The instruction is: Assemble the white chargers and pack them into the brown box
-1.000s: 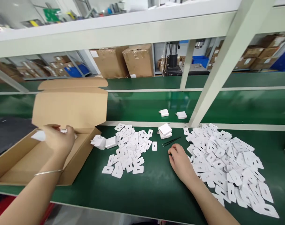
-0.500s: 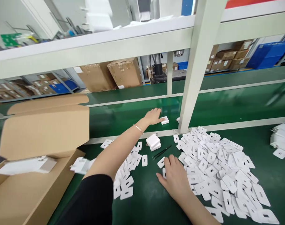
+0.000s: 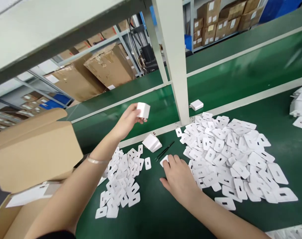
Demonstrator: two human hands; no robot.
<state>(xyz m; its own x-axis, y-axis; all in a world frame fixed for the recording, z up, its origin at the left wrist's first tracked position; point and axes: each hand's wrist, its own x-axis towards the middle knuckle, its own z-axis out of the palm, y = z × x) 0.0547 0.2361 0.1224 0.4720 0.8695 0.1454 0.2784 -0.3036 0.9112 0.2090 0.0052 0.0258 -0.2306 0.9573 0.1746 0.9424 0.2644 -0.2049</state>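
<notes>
Holding a white charger (image 3: 143, 110) up above the green belt (image 3: 215, 89) in the left hand (image 3: 127, 121), fingers pinched round it.

Left arm stretched forward, bracelet (image 3: 96, 161) at the wrist; right hand (image 3: 179, 177) lying palm down on the green table (image 3: 160, 212), fingers loosely spread, fingertips on a white card (image 3: 164, 161) beside the big pile of cards (image 3: 230, 156), nothing gripped. Tweezers (image 3: 164, 151) just ahead. Labels on the far cardboard boxes (image 3: 111, 64) too small to read.

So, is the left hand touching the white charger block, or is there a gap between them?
Touching. The head view shows the left hand raised above the green belt, its fingertips closed around the white charger block, with no gap.
</notes>
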